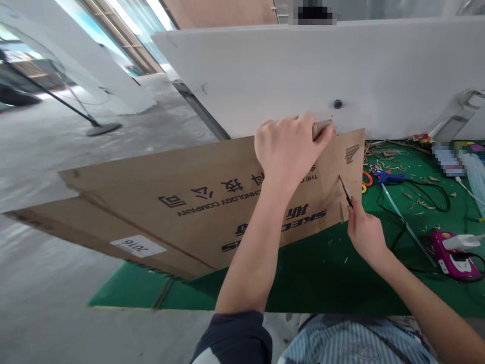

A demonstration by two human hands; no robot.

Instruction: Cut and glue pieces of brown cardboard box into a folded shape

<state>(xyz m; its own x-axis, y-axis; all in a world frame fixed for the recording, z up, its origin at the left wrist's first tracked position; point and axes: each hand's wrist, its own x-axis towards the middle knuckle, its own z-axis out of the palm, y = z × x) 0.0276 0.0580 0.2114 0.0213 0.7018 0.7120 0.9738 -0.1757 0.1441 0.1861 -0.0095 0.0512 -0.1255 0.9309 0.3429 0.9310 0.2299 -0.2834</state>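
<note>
Inspection of the work at the green mat [314, 273]: a corrugated cardboard sheet [151, 222], printed with dark Chinese characters and partial English company lettering, lies tilted across the mat's near edge. Most of the sheet overhangs the mat toward the grey concrete floor [49, 283], and a white label [138, 246] marked 2016 is on its overhanging portion.

The left hand [290, 151] is above the mat, at the sheet's far edge. Its fingers [299, 126] are together and curled, clamped on a folded strip of the cardboard. The right hand [366, 235] is over the mat, at the sheet's right-hand end. Its fingers [354, 217] are pinched together on a slim black-handled craft knife [346, 192]. The knife is upright and its lower end is hidden by the fingers. A narrow cut flap [343, 212] stands in the sheet just beside the knife.

Farther along the mat, to the right of the sheet, are a blue hot glue gun [388, 177], scattered wood shavings [394, 151], black cord [413, 202], and a magenta-and-white appliance [452, 258]. A white panel [303, 76] stands behind the mat.
</note>
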